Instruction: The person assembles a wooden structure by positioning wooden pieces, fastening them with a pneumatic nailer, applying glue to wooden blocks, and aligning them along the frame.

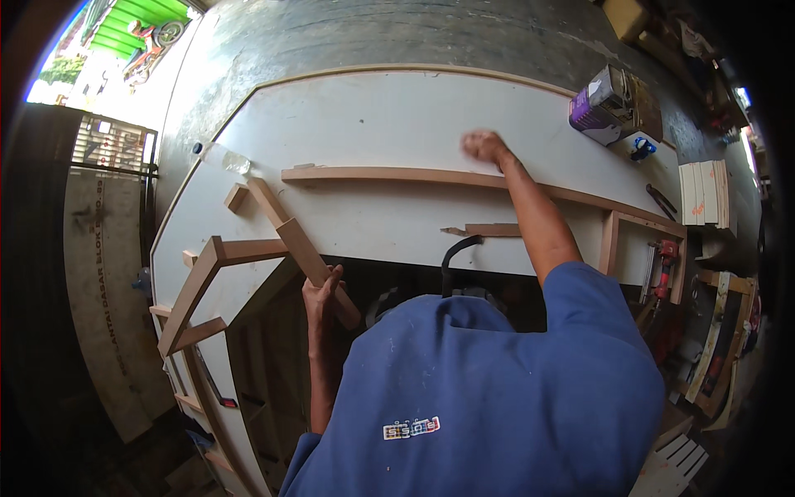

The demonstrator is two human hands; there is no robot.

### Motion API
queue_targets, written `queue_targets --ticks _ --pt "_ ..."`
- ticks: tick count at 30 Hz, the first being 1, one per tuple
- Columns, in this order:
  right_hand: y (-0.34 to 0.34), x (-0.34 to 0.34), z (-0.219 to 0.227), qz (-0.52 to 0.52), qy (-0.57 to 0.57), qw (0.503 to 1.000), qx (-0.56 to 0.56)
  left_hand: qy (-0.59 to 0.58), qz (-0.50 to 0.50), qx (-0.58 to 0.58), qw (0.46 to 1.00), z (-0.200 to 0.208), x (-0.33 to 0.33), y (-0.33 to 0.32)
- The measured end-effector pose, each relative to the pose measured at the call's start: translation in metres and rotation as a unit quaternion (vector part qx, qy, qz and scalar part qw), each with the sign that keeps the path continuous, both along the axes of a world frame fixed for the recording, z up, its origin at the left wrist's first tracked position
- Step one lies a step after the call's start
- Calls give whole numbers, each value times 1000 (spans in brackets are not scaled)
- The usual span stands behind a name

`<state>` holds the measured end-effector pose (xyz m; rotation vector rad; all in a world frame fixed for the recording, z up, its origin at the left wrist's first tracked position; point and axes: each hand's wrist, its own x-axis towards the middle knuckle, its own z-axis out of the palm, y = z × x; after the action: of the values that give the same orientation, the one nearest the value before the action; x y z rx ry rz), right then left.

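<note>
Gripping the wooden bar [305, 253] toward its lower end, the left hand [321, 291] has its fingers and thumb closed around it, while the right hand [487, 149] is blurred over the white worktop [364, 112]; its fingers look curled, but I cannot tell whether they hold anything. The bar slants from near a clear bottle [235, 162] to past the worktop's near edge, with a step or joint partway along. It looks stiff, moderately heavy and dry enough not to slip; a hold on either side of that step should balance it, sparing the joint any twisting. Left of it stands an angled wooden frame [195, 282], whose contact with the bar is unclear. The worktop looks flat and smooth, carrying a long wooden strip [414, 176] and, at the far right, a purple-sided container [590, 112]. Beyond lie a grey floor [364, 37] and a bright doorway with a motorcycle [146, 55] outside.
</note>
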<state>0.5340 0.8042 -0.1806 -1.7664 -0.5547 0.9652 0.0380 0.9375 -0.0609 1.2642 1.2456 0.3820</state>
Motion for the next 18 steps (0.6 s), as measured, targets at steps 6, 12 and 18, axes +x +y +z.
queue_targets --ticks 6,12,18 --pt "5 -50 43 -346 -90 922 148 -7 -35 -14 999 -13 -25 25" --pt "-130 -133 9 -324 -380 855 -144 1 -121 -51 991 -16 -10 48" --pt "-153 -227 -57 -309 -466 756 -341 -20 -198 -27 980 -17 -8 50"
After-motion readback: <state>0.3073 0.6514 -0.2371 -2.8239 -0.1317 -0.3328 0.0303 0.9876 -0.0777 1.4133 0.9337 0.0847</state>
